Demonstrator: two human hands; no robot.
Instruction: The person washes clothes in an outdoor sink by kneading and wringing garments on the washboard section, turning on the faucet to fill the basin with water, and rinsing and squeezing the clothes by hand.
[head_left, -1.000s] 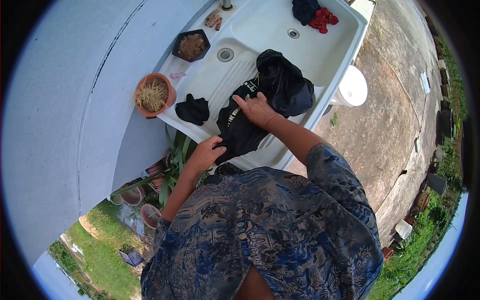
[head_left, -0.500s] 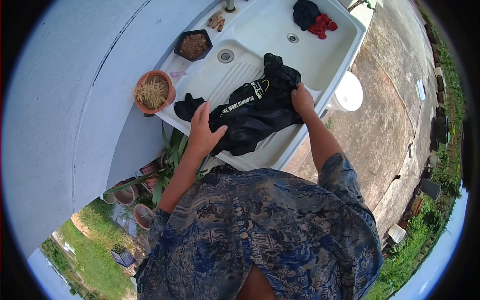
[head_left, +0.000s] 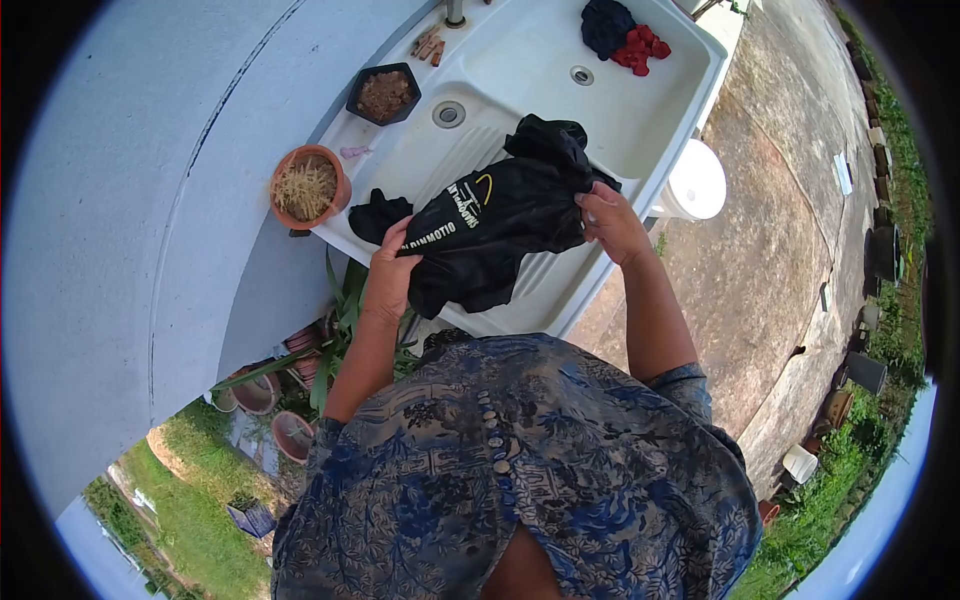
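A black T-shirt (head_left: 490,235) with white lettering and a yellow curved line lies bunched over the ribbed washboard part of the white sink (head_left: 640,130). My left hand (head_left: 388,280) grips its left edge, fingers on top and thumb toward the lettering. On the other side my right hand (head_left: 612,225) pinches the cloth near the sink's right rim. Beyond my left fingers a small dark bunch of cloth (head_left: 378,215) rests on the sink edge. Dark cloth (head_left: 607,30) and a red cloth (head_left: 640,50) lie in the far basin.
An orange pot (head_left: 310,187) of dry straw and a black hexagonal pot (head_left: 384,94) of soil stand along the sink's left edge, near some clothespins (head_left: 428,46). A white bucket (head_left: 697,180) is on the ground to the right. The wall (head_left: 150,150) borders the left.
My left hand has closed on the shirt's left edge. The shirt has been pulled and turned, so more of its print shows, while my right hand has shifted slightly down.
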